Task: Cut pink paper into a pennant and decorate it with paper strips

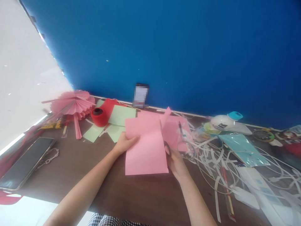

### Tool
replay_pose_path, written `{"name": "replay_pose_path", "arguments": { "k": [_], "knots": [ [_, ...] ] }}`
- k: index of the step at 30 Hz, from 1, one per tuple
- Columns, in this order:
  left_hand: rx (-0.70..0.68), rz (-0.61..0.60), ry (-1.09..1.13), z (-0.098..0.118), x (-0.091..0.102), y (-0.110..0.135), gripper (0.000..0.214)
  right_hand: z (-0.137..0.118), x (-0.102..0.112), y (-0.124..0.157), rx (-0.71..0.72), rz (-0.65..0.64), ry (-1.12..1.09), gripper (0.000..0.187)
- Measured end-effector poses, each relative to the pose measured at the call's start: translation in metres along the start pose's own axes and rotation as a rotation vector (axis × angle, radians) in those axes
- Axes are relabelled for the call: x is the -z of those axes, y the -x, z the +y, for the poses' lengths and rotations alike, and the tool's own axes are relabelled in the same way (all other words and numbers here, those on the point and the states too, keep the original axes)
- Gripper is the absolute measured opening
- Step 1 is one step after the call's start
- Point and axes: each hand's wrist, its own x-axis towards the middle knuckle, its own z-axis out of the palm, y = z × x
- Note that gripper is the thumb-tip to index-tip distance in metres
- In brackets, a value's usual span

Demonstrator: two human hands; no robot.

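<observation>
A sheet of pink paper (145, 147) is held up over the middle of the table. My left hand (125, 142) grips its left edge, thumb on top and fingers behind. At the right edge my right hand (175, 160) is closed around scissors (167, 148), of which only a dark handle loop shows; the blades are hidden by the paper. A narrow pink strip (166, 115) stands up from the sheet's upper right, partly separated from it. Behind lies more pink paper (175, 130) on the table.
Pink folded paper fans (74, 105), a red roll (98, 116) and green paper (122, 115) lie at back left. A phone (27, 163) rests at left, another device (141, 95) against the blue wall. White paper strips (211, 157), cables and a power strip (261, 185) crowd the right.
</observation>
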Motion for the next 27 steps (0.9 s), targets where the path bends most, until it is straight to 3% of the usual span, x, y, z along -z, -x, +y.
{"name": "replay_pose_path", "arguments": {
  "k": [27],
  "knots": [
    [0.022, -0.033, -0.022, 0.0002, -0.0014, 0.0016, 0.041, 0.0003, -0.0006, 0.0010, 0.008, 0.044, 0.032, 0.035]
  ]
}}
